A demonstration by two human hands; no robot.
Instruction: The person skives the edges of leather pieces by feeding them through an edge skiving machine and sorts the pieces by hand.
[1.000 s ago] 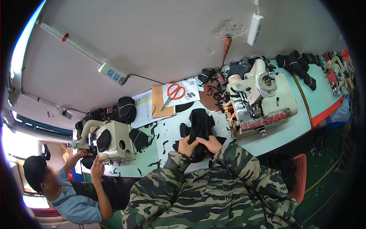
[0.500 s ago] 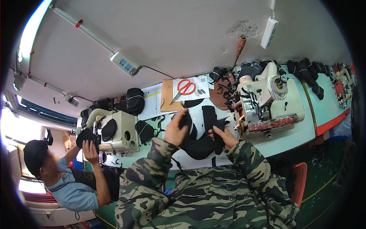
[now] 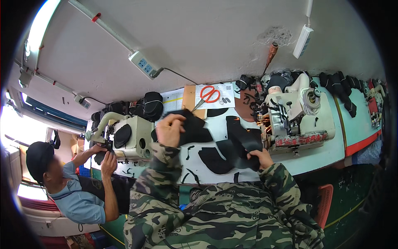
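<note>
My left hand (image 3: 169, 130) is closed on a dark, flat fabric piece (image 3: 194, 129), raised over the table left of centre. Its fingertips fold over the piece's upper left edge. On the right, my right hand (image 3: 261, 159) pinches the lower end of another black fabric piece (image 3: 245, 151), blurred by motion, which slants up toward the machine. Between my hands a curved black piece (image 3: 213, 162) lies on the white tabletop. How the pieces near my right hand overlap is hard to make out. Bright orange sparks show at the front of the machine (image 3: 300, 120) beside it.
Orange-handled scissors (image 3: 211, 95) rest on papers (image 3: 227, 103) at the back. A co-worker (image 3: 78, 195) works at another machine (image 3: 134, 135) on the left. Tied black bundles (image 3: 153, 105) stand by the wall, and thin black scraps (image 3: 191, 177) litter the tabletop. A red basket (image 3: 324, 205) is at lower right.
My left hand has moved left and up, now with a black piece in it. My right hand has shifted slightly right and down. Sparks at the machine have grown.
</note>
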